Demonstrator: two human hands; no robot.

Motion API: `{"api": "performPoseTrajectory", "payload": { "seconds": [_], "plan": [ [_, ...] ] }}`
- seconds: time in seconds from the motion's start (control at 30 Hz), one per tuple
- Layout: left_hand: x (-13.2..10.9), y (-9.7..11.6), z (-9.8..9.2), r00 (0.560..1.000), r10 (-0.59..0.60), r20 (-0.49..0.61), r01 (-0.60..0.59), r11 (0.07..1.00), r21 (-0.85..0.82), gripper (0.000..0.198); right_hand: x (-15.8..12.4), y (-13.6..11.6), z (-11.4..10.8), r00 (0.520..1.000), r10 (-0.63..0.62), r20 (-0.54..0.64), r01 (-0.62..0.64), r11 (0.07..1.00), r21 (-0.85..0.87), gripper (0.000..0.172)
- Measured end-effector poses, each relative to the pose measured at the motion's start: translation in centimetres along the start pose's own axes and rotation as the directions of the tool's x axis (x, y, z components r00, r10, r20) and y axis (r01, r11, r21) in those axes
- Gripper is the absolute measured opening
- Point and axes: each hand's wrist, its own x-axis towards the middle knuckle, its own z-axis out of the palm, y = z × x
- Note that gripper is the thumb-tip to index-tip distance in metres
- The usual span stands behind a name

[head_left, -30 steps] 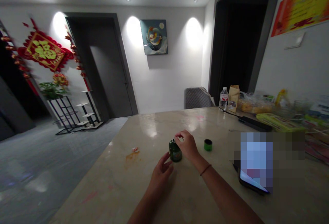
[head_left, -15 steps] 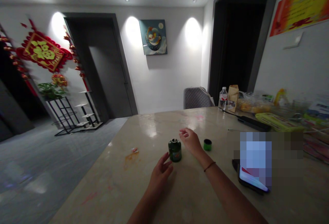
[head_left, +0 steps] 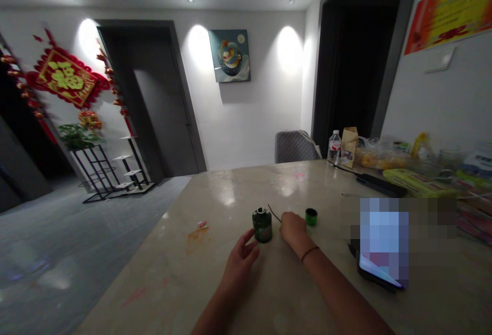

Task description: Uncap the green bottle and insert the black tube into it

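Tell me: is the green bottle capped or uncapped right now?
Uncapped: the green bottle shows a bare neck; a short green cylinder, likely its cap, stands apart beside the right hand.

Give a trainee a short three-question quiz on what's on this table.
1. What stands upright on the marble tabletop between the left hand and the right hand?
2. True or false: the green cap stands on the tabletop, nearer the right hand than the left.
3. Which hand does the thin dark strand reach? A) left hand B) right hand

Key: 1. A green canister. 2. True. 3. B.
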Motion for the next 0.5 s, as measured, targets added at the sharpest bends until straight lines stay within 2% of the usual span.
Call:
{"api": "performPoseTrajectory", "payload": {
  "seconds": [0.13, 0.37, 0.5],
  "plan": [
    [-0.1, 0.3, 0.1, 1.0, 0.002, -0.001, -0.002, 1.0, 0.005, 0.066, -0.1, -0.2, 0.0, 1.0, 0.003, 0.018, -0.003, 1.0, 0.026, 0.017],
    [-0.5, 0.8, 0.6, 1.0, -0.026, 0.01, 0.026, 0.999, -0.037, 0.068, 0.8, -0.1, -1.1, 0.997, -0.06, -0.049, 0.067, 0.985, 0.159, 0.013],
    [-0.4, 0.6, 0.4, 1.0, 0.004, -0.017, -0.004, 1.0, -0.005, 0.063, 1.3, -0.2, -2.4, 0.989, -0.102, -0.106, 0.124, 0.966, 0.227, 0.021]
  ]
}}
